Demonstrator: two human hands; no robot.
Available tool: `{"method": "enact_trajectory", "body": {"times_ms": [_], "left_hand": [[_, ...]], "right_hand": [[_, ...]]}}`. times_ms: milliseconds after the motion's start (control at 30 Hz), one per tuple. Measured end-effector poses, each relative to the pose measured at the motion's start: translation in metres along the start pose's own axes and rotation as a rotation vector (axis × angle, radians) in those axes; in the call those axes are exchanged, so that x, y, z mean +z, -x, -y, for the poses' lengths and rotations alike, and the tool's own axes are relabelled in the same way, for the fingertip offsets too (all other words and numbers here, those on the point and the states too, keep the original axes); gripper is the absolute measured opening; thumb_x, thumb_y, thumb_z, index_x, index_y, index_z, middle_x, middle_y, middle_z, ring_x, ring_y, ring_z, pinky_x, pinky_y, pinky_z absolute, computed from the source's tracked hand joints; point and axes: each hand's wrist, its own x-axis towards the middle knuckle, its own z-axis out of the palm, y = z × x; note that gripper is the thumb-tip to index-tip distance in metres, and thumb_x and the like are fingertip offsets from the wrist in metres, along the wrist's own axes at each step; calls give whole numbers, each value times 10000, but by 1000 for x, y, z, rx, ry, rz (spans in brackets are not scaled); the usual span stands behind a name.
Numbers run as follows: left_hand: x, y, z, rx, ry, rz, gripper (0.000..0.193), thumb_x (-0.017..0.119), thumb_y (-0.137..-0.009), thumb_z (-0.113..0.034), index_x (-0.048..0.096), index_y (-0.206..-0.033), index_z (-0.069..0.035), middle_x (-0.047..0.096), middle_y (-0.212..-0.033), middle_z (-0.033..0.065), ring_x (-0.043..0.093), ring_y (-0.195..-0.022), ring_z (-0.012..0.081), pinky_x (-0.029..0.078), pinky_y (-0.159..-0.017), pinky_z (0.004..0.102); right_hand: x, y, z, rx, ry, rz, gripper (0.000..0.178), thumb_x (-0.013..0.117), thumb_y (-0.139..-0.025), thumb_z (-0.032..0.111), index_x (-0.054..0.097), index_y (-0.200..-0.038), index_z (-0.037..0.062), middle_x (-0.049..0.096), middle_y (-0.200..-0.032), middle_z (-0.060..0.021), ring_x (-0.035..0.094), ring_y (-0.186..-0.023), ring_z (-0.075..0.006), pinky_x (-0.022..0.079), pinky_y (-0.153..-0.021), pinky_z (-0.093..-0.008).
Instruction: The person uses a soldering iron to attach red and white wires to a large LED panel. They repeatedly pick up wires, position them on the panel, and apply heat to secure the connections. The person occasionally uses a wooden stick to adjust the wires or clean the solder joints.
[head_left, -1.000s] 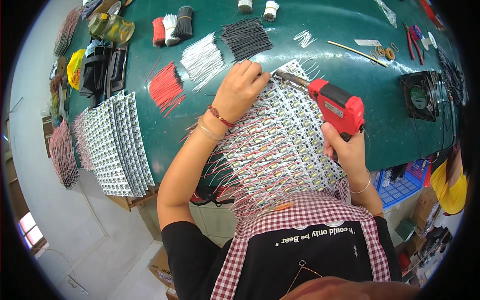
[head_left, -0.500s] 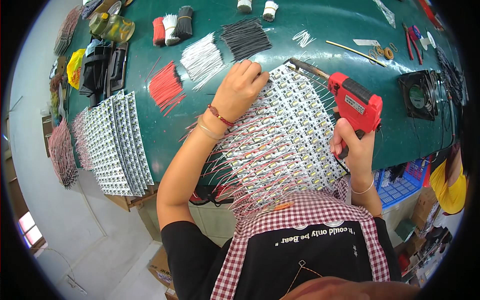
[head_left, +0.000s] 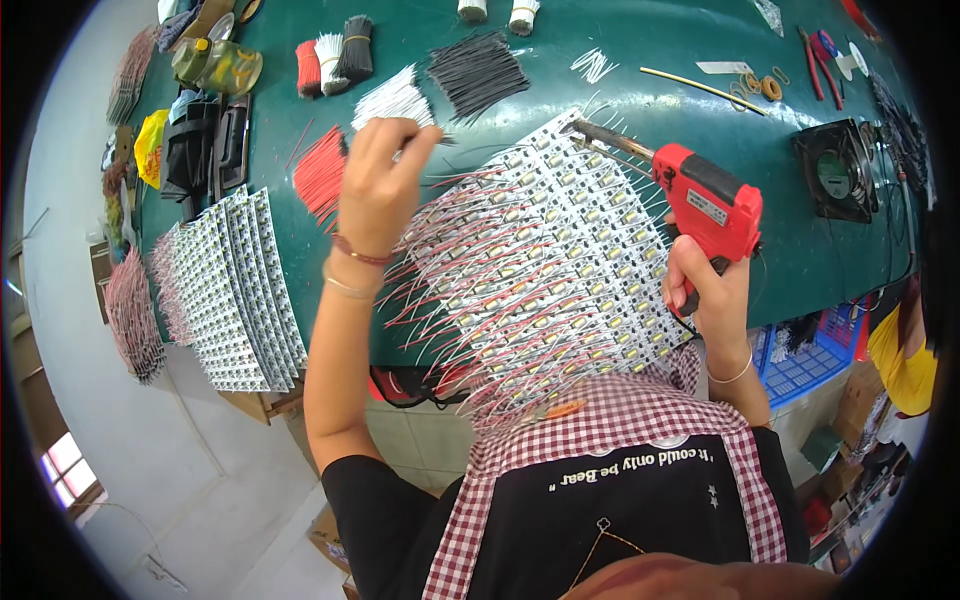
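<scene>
My right hand grips a red and black soldering gun. Its metal tip points left, at the far corner of a white circuit board panel. Rows of small yellowish components cover the panel, and red and white wires stick out along its left side. My left hand is in the air left of the panel, fingers bent and pressed together; whatever they hold, if anything, is too small to make out. Just beyond it lie loose white wires, partly hidden by the fingers, with red wires beside it and black wires farther back.
Stacked panels stand at the left edge of the green table. Bundled wires lie at the back. A black fan, red-handled pliers and a thin stick are on the right. A blue basket sits below.
My left hand has moved left, off the panel's far edge and toward the loose wires. The right hand and soldering gun have stayed almost in place, tip at the panel's far corner.
</scene>
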Motion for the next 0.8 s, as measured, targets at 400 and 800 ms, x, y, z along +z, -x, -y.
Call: {"method": "enact_trajectory", "body": {"times_ms": [400,800], "left_hand": [[55,-9,-47,90,231,84,203,606,-715,-19,621,-917,-21,500,-828,76,527,-786,233,463,-709,343],[56,-8,-52,72,209,65,274,607,-672,30,638,-942,-2,520,-846,88,537,-776,250,468,-694,350]], "right_hand": [[2,6,-6,86,29,16,132,667,-881,129,591,-843,28,545,-551,2,512,-426,-63,398,-395,-213],[6,6,-9,85,96,38,144,682,-871,127,591,-893,17,540,-562,10,486,-427,-50,385,-394,-211]]}}
